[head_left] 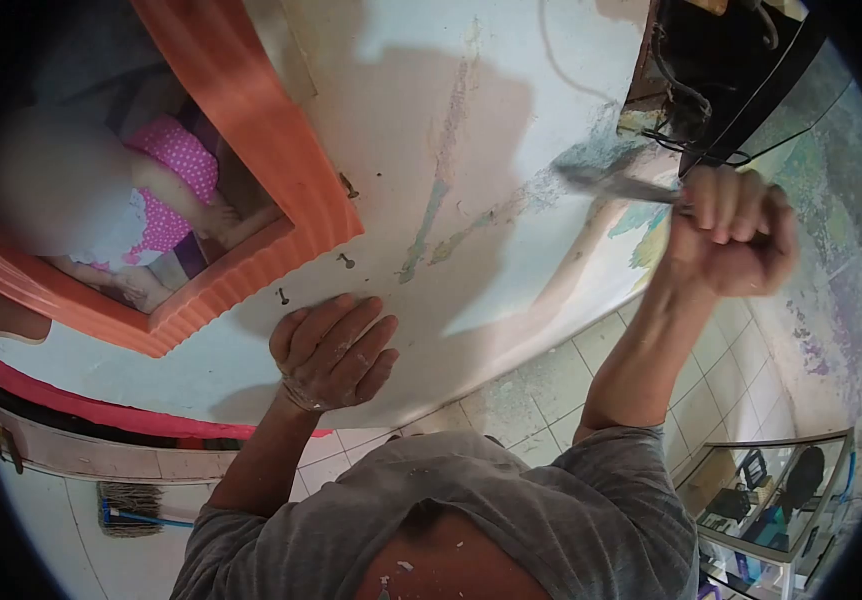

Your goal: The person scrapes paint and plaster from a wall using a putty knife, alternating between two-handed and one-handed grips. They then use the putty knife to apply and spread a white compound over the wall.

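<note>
Flat-bladed tool (616, 186) in the right hand (736, 235), left hand (336, 350) at the wall (511, 270)

In the head view, the person's right hand is raised on the right side, its fingers curled and clamped on the near end of the flat-bladed tool. The blade points left over a rough, bluish-grey patch (591, 150) on the pale wall. It is blurred, and whether its edge touches the surface I cannot tell.

The left hand is lower and left of centre, back toward the camera, with whitish specks on the skin. Its fingers point up and to the right, slightly apart, with no tool in them. The palm seems to lie against the wall, though its contact is hidden.

Just above the left hand, a lower screw (283, 296) and a middle screw (347, 261) stick out of the wall; an upper screw (349, 187) is beside the edge of a wavy orange frame (251, 120). Within the frame shows a person in pink dotted clothing (176, 160). A worn streak (451, 120) runs down the wall between the hands.

Dark cables (686, 95) hang at the upper right. Below are the grey shirt (511, 500) of the person working, the tiled floor (591, 375), a mop head (131, 508) at lower left and a glass-topped stand (791, 441) at lower right.
</note>
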### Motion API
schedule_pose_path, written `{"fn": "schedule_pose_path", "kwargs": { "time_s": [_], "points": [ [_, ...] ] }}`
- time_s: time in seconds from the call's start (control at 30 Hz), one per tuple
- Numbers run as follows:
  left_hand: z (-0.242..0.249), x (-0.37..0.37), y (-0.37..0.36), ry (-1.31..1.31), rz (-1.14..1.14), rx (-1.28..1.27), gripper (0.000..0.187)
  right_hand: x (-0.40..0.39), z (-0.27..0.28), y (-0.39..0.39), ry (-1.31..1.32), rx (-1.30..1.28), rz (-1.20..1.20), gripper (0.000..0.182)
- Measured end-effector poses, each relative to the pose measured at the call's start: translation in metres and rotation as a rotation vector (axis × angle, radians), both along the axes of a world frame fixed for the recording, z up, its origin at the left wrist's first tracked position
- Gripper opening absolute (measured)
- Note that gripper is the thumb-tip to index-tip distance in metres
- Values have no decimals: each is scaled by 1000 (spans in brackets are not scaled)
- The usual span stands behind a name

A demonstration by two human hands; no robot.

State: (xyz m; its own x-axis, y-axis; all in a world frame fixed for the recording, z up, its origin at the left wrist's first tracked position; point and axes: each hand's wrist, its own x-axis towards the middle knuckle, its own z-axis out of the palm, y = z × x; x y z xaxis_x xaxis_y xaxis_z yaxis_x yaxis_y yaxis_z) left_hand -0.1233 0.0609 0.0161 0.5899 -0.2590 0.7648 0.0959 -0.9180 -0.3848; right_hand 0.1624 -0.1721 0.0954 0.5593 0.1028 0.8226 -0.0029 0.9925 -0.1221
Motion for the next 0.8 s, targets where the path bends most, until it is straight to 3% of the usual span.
{"fn": "schedule_pose_path", "kwargs": {
  "time_s": [0.1, 0.23, 0.37, 0.53, 0.67, 0.8],
  "points": [
    [2, 2, 1, -4, -5, 17, 20, -12, -12, 29, 66, -125, 36, 23],
    [-1, 2, 1, -9, -21, 10, 21, 2, 9, -24, -23, 73, 16, 26],
    [-2, 2, 1, -27, -31, 2, 21, 10, 10, -17, 112, 46, -107, 27],
    [-3, 1, 1, -4, -26, -2, 21, 15, 24, -48, -21, 102, -84, 26],
    [-2, 1, 1, 0, -27, 0, 20, 12, 18, -22, 143, 35, -166, 26],
    [-3, 1, 0, -18, -27, -4, 20, 23, 21, -49, 67, 141, -101, 28]
  ]
}}
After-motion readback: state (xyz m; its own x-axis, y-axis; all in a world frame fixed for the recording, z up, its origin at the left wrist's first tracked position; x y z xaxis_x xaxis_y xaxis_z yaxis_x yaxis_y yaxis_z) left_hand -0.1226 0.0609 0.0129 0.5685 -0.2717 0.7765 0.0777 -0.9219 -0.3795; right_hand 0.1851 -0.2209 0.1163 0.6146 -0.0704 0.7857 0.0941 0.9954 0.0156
